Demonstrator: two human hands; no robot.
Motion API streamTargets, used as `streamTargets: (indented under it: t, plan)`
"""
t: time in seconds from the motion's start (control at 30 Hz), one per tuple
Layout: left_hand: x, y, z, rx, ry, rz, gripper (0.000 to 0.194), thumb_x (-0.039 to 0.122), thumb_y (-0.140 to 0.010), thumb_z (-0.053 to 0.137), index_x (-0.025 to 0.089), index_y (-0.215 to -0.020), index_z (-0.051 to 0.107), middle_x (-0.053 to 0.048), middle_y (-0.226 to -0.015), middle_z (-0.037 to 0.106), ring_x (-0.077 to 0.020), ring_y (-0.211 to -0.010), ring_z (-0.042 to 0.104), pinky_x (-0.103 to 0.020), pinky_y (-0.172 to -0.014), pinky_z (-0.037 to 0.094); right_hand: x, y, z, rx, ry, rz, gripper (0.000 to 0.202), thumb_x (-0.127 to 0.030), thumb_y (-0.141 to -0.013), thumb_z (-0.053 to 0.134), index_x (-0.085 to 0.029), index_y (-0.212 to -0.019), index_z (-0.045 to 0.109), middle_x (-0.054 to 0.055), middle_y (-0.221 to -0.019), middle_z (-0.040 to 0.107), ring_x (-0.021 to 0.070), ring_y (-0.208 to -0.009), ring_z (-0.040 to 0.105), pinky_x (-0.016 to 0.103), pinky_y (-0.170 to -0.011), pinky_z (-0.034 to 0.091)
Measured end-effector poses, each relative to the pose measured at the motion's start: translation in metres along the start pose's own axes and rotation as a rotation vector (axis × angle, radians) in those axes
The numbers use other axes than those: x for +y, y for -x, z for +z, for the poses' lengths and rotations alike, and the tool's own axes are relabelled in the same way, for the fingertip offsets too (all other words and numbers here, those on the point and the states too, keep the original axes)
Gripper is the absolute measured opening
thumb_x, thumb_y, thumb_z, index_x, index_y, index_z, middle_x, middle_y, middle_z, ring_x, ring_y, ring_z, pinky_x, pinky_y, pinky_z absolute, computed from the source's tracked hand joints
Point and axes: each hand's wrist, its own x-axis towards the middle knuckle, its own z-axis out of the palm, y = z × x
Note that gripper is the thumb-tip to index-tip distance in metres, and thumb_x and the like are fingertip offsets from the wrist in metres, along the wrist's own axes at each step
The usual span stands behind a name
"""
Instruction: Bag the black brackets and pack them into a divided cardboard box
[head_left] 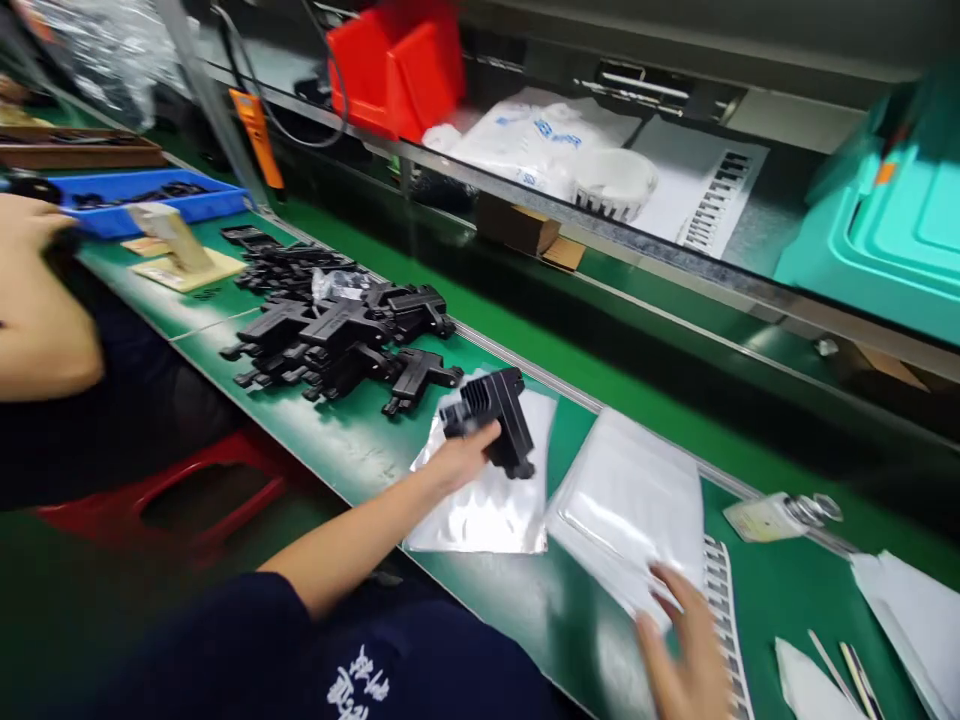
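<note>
My left hand [469,455] is closed round a black T-shaped plastic part [510,415], held above a clear plastic bag [495,510] that lies on the green bench. At the lower right, my right hand [686,650] has its fingers apart and holds nothing; it is slightly blurred, beside the near edge of a stack of clear bags [637,490]. A pile of similar black parts [330,335] lies to the left of the held one. A strip of black-and-white labels [724,610] runs along the right side of the bag stack.
A bottle [776,517], tweezers-like tools [859,675] and white sheets [915,620] lie on the right. Above the bench, a shelf [675,262] holds red bins [420,75] and a teal case [900,230]. At the left are a blue tray [206,205] and another person's arm [45,310].
</note>
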Motion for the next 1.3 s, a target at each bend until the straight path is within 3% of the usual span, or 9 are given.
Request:
streamTargets:
  t: [0.1,0.23,0.5,0.6,0.73,0.83,0.97,1.13,1.3]
  plan:
    - [-0.028,0.038,0.029,-0.250,0.228,-0.170,0.049,0.042,-0.065,0.081,0.020,-0.105,0.064,-0.008,-0.106,0.068,-0.0255,-0.105,0.061,-0.046,-0.097,0.044,-0.014,0.008,0.016,-0.198,0.065,-0.077,0.073,-0.045,-0.082,0.066,-0.032,-0.146,0.034,0.009,-0.143,0.047,0.0326,-0.129,0.049,0.054,-0.100,0.050]
    - [-0.020,0.048,0.020,-0.476,0.196,-0.320,0.047,0.027,-0.056,0.084,0.021,-0.100,0.068,-0.005,-0.093,0.070,-0.0235,-0.090,0.063,-0.038,-0.085,0.049,-0.016,-0.003,0.022,-0.360,0.152,-0.207,0.080,-0.039,-0.089,0.058,-0.028,-0.153,0.012,0.013,-0.138,0.050,0.0282,-0.123,0.055,0.044,-0.093,0.055]
    - [0.010,0.031,0.001,-0.486,-0.265,-0.279,0.058,0.064,-0.070,0.068,0.014,-0.101,0.064,-0.007,-0.092,0.066,-0.0224,-0.085,0.060,-0.030,-0.072,0.047,-0.003,-0.003,-0.002,-0.496,0.309,-0.442,0.057,-0.035,-0.091,0.057,-0.029,-0.145,0.039,0.012,-0.122,0.061,0.0271,-0.100,0.060,0.043,-0.084,0.054]
    - [0.009,0.040,0.005,-0.401,-0.462,-0.099,0.060,0.067,-0.077,0.058,0.015,-0.107,0.059,-0.007,-0.094,0.064,-0.0224,-0.088,0.059,-0.031,-0.076,0.046,0.008,0.000,-0.003,-0.380,0.002,-0.067,0.052,-0.056,-0.090,0.050,-0.025,-0.131,0.054,0.011,-0.113,0.064,0.0244,-0.096,0.061,0.041,-0.082,0.054]
    - [0.012,0.048,0.003,-0.444,-0.651,0.124,0.063,0.069,-0.076,0.057,0.018,-0.113,0.055,-0.007,-0.099,0.063,-0.0229,-0.088,0.059,-0.033,-0.077,0.047,0.024,0.005,0.008,-0.394,-0.594,0.645,0.056,-0.064,-0.092,0.031,-0.018,-0.098,0.062,-0.004,-0.049,0.047,0.0105,-0.039,0.037,0.024,-0.041,0.035]
    - [0.012,0.048,0.002,-0.564,-0.720,0.222,0.062,0.067,-0.071,0.063,0.019,-0.109,0.056,-0.008,-0.102,0.063,-0.0238,-0.089,0.060,-0.035,-0.080,0.047,0.025,0.008,0.015,-0.385,-0.834,0.785,0.043,-0.061,-0.085,0.052,-0.020,-0.093,0.057,-0.009,-0.046,0.037,0.0068,-0.038,0.025,0.019,-0.038,0.023]
    - [0.003,0.045,0.011,-0.401,-0.528,0.109,0.062,0.068,-0.077,0.058,0.018,-0.113,0.056,-0.008,-0.102,0.063,-0.0229,-0.091,0.059,-0.034,-0.081,0.047,0.017,0.008,0.004,-0.296,-0.545,0.415,0.030,-0.049,-0.092,0.048,-0.021,-0.097,0.060,-0.003,-0.059,0.051,0.0114,-0.050,0.046,0.024,-0.047,0.038]
    - [-0.005,0.042,0.023,-0.379,-0.173,-0.406,0.060,0.070,-0.077,0.058,0.015,-0.102,0.060,-0.008,-0.090,0.065,-0.0218,-0.084,0.062,-0.032,-0.076,0.049,0.016,0.002,-0.024,-0.242,0.012,-0.379,0.024,-0.028,-0.094,0.049,-0.025,-0.115,0.058,0.006,-0.085,0.065,0.0194,-0.073,0.061,0.033,-0.063,0.051]
    - [0.005,0.045,0.017,-0.572,-0.341,0.004,0.083,0.058,-0.060,0.081,0.021,-0.127,0.049,-0.011,-0.113,0.065,-0.0281,-0.107,0.061,-0.039,-0.092,0.048,0.040,0.005,-0.027,-0.153,0.043,-0.297,0.035,-0.027,-0.093,0.049,-0.025,-0.129,0.047,0.009,-0.102,0.063,0.0219,-0.091,0.064,0.037,-0.072,0.057]
